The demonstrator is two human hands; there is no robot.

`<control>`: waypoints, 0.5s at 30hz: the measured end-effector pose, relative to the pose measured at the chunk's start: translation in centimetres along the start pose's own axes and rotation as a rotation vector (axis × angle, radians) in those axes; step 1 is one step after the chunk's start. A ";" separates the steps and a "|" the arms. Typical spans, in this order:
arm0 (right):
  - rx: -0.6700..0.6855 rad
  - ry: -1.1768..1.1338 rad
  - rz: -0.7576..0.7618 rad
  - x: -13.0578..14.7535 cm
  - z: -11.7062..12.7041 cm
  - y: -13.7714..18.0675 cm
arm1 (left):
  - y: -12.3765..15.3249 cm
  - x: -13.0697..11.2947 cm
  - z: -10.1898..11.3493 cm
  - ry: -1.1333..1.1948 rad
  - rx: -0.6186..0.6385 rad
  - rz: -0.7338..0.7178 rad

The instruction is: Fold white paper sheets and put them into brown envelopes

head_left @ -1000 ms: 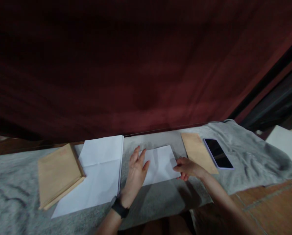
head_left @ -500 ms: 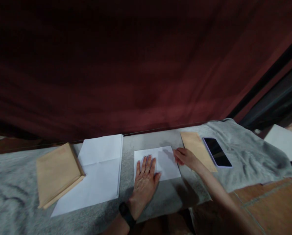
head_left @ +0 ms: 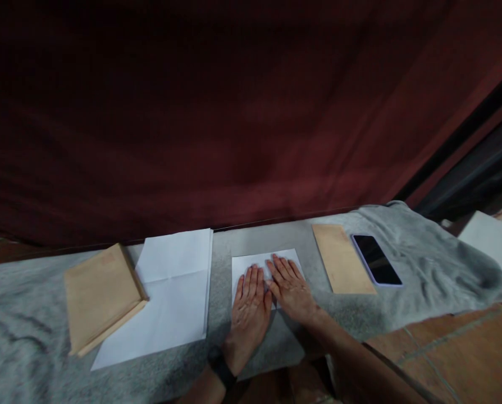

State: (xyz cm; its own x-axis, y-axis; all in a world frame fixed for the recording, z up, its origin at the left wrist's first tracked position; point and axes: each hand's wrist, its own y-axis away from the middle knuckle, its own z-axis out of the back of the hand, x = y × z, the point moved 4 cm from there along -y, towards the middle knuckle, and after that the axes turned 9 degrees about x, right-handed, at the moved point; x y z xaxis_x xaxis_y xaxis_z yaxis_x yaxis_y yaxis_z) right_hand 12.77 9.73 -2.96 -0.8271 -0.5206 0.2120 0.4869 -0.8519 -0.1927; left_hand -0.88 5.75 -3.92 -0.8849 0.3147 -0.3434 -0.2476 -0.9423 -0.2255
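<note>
A folded white sheet of paper (head_left: 257,260) lies on the grey cloth (head_left: 32,331) in front of me. My left hand (head_left: 250,306) rests flat on its near left part, fingers stretched out. Beside it my right hand (head_left: 291,286) also lies flat on the paper, fingers spread, the two hands touching side by side. Neither hand holds anything. A dark band sits on my left wrist.
Left of the hands lie a stack of white sheets (head_left: 169,286) and a pile of tan envelopes (head_left: 99,294). To the right are a single tan envelope (head_left: 343,258) and a dark phone (head_left: 375,259). A dark red curtain (head_left: 234,112) hangs behind; white paper (head_left: 489,241) shows far right.
My right hand left the paper's right edge and came down flat on the sheet beside my left hand. My left hand slid from the left part to the near edge.
</note>
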 end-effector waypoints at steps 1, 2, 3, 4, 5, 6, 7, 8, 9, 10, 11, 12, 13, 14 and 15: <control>-0.014 0.007 -0.017 -0.1 0.0 0.0 | 0.1 0.1 0.2 0.010 -0.005 0.018; -0.029 0.013 -0.036 -0.2 -0.1 0.1 | 0.1 0.3 0.3 0.021 -0.011 0.041; -0.043 0.017 -0.055 -0.4 -0.1 0.1 | 0.2 0.4 0.5 0.031 -0.014 0.064; -0.057 0.020 -0.072 -0.5 -0.2 0.2 | 0.3 0.6 0.7 0.043 -0.014 0.088; -0.069 0.021 -0.087 -0.6 -0.3 0.2 | 0.3 0.8 0.9 0.056 -0.013 0.111; -0.078 0.019 -0.099 -0.8 -0.3 0.3 | 0.3 1.0 1.2 0.071 -0.009 0.131; -0.085 0.017 -0.110 -0.9 -0.4 0.4 | 0.4 1.1 1.4 0.091 -0.005 0.148; -0.090 0.013 -0.122 -1.0 -0.4 0.6 | 0.4 1.2 1.7 0.116 -0.001 0.162; -0.092 0.009 -0.135 -1.1 -0.4 0.7 | 0.4 1.4 1.9 0.145 0.003 0.176; -0.092 0.006 -0.148 -1.2 -0.5 0.7 | 0.3 1.5 2.2 0.174 0.003 0.188; -0.089 0.005 -0.158 -1.3 -0.5 0.8 | 0.2 1.6 2.4 0.200 0.004 0.197; -0.086 0.007 -0.165 -1.3 -0.5 0.8 | 0.1 1.6 2.6 0.216 0.003 0.207; -0.086 0.012 -0.166 -1.3 -0.5 0.8 | -0.1 1.7 2.7 0.217 0.001 0.214; -0.087 0.021 -0.164 -1.3 -0.5 0.8 | -0.3 1.7 2.8 0.204 0.003 0.213; -0.091 0.033 -0.160 -1.2 -0.5 0.8 | -0.6 1.5 2.8 0.175 0.010 0.201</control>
State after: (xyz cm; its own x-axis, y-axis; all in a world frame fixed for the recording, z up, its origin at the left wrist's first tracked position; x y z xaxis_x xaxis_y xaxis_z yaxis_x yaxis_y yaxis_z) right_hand 14.04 9.72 -3.88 -0.9014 -0.3756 0.2154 0.3223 -0.9143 -0.2455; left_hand -3.19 6.50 -1.75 -0.8353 0.1354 -0.5328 -0.0783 -0.9886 -0.1285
